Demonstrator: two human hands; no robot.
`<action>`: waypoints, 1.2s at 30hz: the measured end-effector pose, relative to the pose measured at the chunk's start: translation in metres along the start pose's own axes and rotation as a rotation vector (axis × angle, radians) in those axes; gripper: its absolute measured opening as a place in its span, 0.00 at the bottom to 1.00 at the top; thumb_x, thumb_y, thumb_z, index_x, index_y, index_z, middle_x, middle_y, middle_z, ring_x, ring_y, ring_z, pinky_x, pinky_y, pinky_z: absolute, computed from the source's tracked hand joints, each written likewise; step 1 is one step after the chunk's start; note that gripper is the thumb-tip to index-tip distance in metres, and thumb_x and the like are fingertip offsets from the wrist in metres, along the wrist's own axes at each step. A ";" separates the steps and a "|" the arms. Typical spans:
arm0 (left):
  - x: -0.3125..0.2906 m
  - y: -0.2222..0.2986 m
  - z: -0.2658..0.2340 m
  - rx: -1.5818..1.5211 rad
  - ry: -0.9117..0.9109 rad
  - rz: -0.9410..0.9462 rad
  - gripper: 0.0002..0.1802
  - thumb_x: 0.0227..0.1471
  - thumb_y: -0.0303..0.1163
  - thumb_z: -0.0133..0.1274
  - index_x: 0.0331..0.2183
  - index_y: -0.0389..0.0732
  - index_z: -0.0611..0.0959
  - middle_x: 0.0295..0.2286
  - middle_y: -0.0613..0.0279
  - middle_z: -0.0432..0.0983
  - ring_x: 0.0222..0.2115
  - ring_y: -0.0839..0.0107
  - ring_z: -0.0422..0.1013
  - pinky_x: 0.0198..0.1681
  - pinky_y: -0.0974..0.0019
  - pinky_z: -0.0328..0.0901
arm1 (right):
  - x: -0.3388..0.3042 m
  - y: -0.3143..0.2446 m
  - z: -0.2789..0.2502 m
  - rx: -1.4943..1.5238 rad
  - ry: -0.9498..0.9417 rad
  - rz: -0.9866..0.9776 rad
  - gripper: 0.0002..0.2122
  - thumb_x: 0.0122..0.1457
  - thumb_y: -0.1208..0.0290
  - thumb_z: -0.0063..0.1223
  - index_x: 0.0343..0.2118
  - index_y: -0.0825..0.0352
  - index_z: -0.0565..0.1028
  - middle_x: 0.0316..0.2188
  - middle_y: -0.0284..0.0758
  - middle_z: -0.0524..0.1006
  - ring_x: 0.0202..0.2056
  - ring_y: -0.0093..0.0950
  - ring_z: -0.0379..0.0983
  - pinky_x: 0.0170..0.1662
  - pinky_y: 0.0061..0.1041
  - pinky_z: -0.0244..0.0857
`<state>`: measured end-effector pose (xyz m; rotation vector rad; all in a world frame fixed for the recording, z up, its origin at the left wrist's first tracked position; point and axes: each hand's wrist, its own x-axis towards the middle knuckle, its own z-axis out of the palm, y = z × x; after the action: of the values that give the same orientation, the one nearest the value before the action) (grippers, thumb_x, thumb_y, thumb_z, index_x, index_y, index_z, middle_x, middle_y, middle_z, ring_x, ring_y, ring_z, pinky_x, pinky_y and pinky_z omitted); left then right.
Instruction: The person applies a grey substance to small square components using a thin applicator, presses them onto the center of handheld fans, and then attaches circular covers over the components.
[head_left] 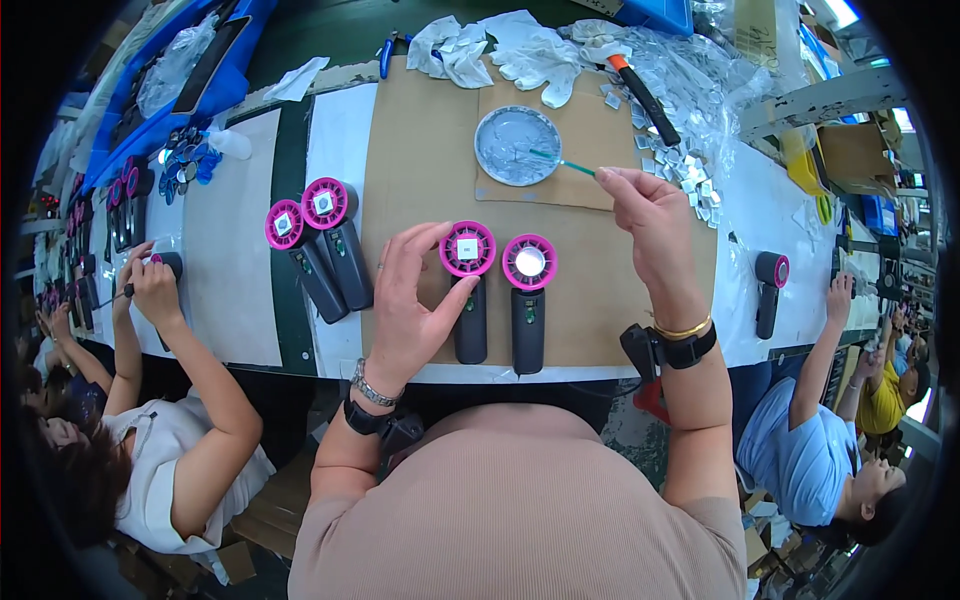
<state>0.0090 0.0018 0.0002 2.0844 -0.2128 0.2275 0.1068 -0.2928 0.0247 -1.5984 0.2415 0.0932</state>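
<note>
My left hand (408, 296) is closed lightly around the head of a dark grey handheld fan (470, 318), thumb and forefinger at its pink ring. A small white square plate sits in the middle of that ring. Just right of it lies a second fan (528, 320), with a shiny round silver centre in its pink ring. Pinched in my right hand (650, 215) is a thin green stick (572, 164). Its far tip reaches into a round, shallow dish (518, 112) smeared with grey paste.
Two more fans (335, 240) with white squares lie to the left. Beyond the cardboard sheet (600, 320) are white gloves (535, 58), an orange-and-black tool (645, 98) and many small square plates (690, 175). Co-workers sit at both sides; a fan (768, 295) lies near the right one.
</note>
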 end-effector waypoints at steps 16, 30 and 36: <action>0.002 -0.002 0.006 -0.019 0.015 -0.016 0.35 0.54 0.27 0.74 0.62 0.41 0.81 0.57 0.54 0.78 0.56 0.56 0.75 0.54 0.56 0.73 | -0.002 -0.023 -0.017 0.198 -0.018 0.072 0.10 0.70 0.72 0.69 0.48 0.73 0.87 0.23 0.20 0.70 0.24 0.12 0.58 0.28 0.18 0.48; 0.002 -0.004 0.007 -0.046 0.041 -0.005 0.34 0.55 0.27 0.74 0.61 0.41 0.81 0.58 0.54 0.77 0.56 0.55 0.76 0.53 0.56 0.73 | -0.069 -0.029 0.001 0.101 -0.187 0.143 0.08 0.71 0.70 0.68 0.45 0.69 0.88 0.23 0.20 0.71 0.25 0.11 0.59 0.29 0.18 0.48; 0.001 -0.004 0.008 -0.048 0.052 0.009 0.34 0.55 0.28 0.74 0.62 0.42 0.81 0.58 0.54 0.78 0.56 0.55 0.75 0.53 0.56 0.73 | -0.077 -0.003 0.018 -0.117 -0.176 0.010 0.06 0.69 0.74 0.70 0.44 0.69 0.89 0.27 0.20 0.76 0.27 0.11 0.64 0.30 0.18 0.53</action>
<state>0.0120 -0.0030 -0.0069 2.0279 -0.1940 0.2789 0.0341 -0.2672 0.0429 -1.6939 0.1090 0.2583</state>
